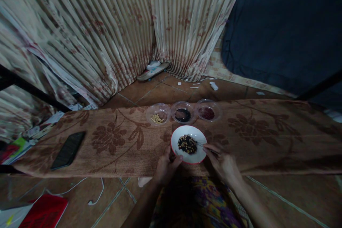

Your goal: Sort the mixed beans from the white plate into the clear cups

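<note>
A white plate (198,136) with a red rim sits on the brown floral cloth (120,142) and holds a pile of mixed dark and pale seeds (187,144). My left hand (166,166) grips the plate's near left rim, thumb on top. At the plate's right edge, my right hand (221,161) pinches thin tweezers (202,145) that point into the pile. Behind the plate stand three small clear bowls: one with yellow seeds (157,118), one with dark seeds (182,115), one with red seeds (206,113).
A black phone (68,150) lies on the cloth at the left. Striped curtains (107,32) hang behind, with a sandal (153,71) at their foot. A white cable (93,194) and a red item (44,211) lie on the tiled floor.
</note>
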A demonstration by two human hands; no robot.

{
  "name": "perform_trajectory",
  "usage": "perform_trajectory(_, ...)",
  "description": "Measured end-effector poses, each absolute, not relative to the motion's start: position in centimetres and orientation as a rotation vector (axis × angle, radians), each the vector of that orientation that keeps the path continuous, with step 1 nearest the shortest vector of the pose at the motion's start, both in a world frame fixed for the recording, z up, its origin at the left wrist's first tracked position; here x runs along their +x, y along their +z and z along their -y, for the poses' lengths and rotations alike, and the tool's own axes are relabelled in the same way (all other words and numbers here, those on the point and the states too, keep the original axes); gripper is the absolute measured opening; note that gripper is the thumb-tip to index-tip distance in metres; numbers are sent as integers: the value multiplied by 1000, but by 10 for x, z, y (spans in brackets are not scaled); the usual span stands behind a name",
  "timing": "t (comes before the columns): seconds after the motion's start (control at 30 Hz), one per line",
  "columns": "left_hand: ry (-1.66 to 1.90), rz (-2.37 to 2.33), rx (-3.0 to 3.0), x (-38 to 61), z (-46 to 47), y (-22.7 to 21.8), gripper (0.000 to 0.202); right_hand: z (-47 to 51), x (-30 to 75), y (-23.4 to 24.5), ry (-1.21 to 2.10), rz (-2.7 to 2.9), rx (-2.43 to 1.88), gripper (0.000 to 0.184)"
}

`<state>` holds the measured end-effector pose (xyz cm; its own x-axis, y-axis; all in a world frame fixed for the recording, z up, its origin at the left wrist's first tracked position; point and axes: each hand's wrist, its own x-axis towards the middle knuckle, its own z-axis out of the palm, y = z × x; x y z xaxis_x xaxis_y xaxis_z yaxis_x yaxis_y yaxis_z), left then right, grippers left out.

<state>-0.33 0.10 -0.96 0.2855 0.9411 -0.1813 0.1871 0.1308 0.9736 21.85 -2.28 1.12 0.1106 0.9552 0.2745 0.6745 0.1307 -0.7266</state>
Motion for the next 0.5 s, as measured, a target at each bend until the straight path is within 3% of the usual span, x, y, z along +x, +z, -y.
perform_trajectory(0.3,796,-1174,1322,-2,0,-7,43,39,184,22,665,1779,-1413,22)
perform_trajectory(0.5,814,-1126,1311,-2,-1,-13,48,38,197,19,662,1725,-1532,23)
